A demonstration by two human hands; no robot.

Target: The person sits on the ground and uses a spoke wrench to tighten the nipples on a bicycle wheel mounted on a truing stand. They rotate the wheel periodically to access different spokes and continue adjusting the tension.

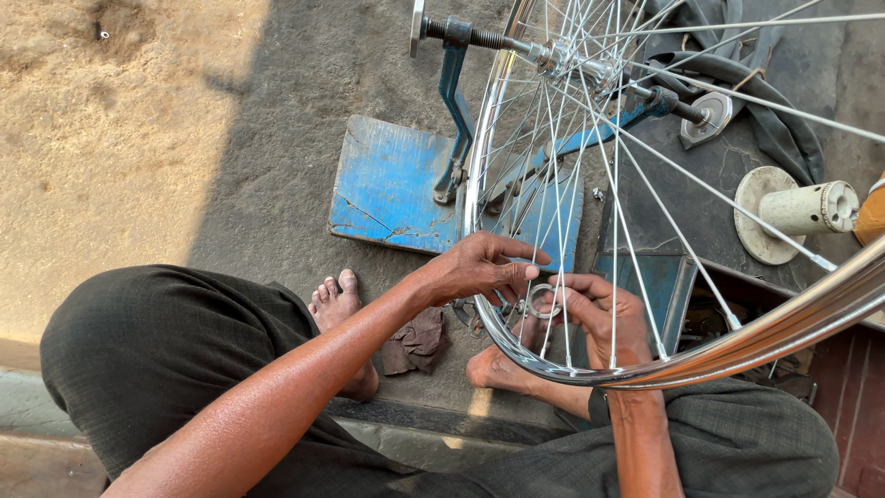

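The right hand (604,309) pinches a round spoke wrench (542,301) among the spokes (564,231), just inside the chrome rim (516,346). The left hand (479,267) rests beside it, fingers loosely curled, gripping nothing clearly. Behind stands the blue truing stand (396,189); a rag (419,341) lies below.

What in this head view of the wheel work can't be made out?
- Small ring tool at the spokes: too small to identify, partly covered by right hand fingers.
- Left hand fingertips: whether they grip a spoke is unclear.
- Wheel rim: cut off by the top and right edges.
- Right foot: partly behind the rim.
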